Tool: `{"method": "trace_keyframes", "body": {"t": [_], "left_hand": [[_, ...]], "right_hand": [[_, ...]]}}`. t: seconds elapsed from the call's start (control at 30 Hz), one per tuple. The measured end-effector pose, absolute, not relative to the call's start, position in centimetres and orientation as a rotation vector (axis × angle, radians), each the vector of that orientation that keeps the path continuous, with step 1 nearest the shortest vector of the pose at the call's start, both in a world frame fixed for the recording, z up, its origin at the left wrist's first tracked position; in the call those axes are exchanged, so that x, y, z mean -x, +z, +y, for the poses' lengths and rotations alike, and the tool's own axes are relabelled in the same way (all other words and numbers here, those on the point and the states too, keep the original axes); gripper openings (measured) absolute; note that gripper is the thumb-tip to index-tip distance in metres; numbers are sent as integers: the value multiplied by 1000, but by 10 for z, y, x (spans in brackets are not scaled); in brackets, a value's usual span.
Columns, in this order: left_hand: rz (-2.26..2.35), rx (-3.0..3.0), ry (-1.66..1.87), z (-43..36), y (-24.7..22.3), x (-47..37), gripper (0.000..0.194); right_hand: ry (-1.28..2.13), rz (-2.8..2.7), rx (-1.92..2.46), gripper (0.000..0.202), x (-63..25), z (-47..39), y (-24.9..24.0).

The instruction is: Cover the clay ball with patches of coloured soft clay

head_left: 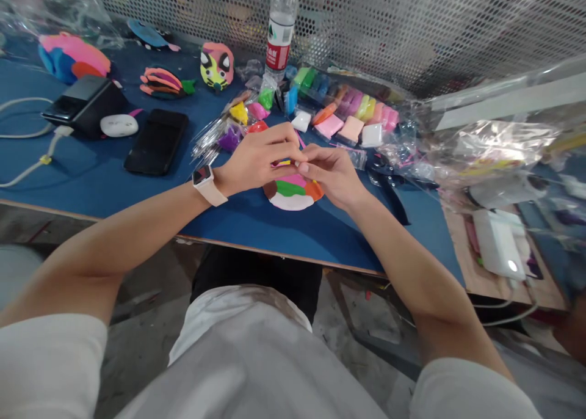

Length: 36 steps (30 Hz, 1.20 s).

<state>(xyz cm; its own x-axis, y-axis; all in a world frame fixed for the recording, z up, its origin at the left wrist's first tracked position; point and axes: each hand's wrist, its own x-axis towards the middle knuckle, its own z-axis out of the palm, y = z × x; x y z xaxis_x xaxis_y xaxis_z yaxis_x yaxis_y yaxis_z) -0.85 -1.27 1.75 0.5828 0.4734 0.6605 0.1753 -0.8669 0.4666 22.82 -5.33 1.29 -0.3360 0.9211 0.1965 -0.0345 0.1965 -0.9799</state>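
Observation:
My left hand (263,159) and my right hand (333,173) meet fingertip to fingertip above a colourful clay piece (290,200). Both have their fingers pinched together, and what lies between them is too small and covered to make out. A thin magenta strip (301,140) shows just beyond the fingertips; whether it is held I cannot tell. The clay piece lies flat near the table's front edge, with white, green, pink, orange and brown patches. Its far part is hidden under my hands.
Behind my hands lie bagged clay blocks (328,126) and a bundle of metal tools (208,139). A water bottle (279,34) stands at the back. Leftward are a black phone (156,142), a white mouse (119,125) and clay figures (217,68). A white power bank (497,245) sits right.

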Motion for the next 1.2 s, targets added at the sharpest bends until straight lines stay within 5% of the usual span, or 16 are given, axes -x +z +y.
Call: {"method": "trace_keyframes", "body": {"t": [0.37,0.7,1.2], "left_hand": [[336,-2536,1194,-3,9,11,29],[395,-2595,1211,-3,7,9,47],[455,-2562,1049,-1,9,11,47]], "right_hand": [[1324,-1488,880,42,-228,-50,14],[1412,-1489,822,41,-230,-50,12],[1390,-1514,873,42,-230,-50,13]]}}
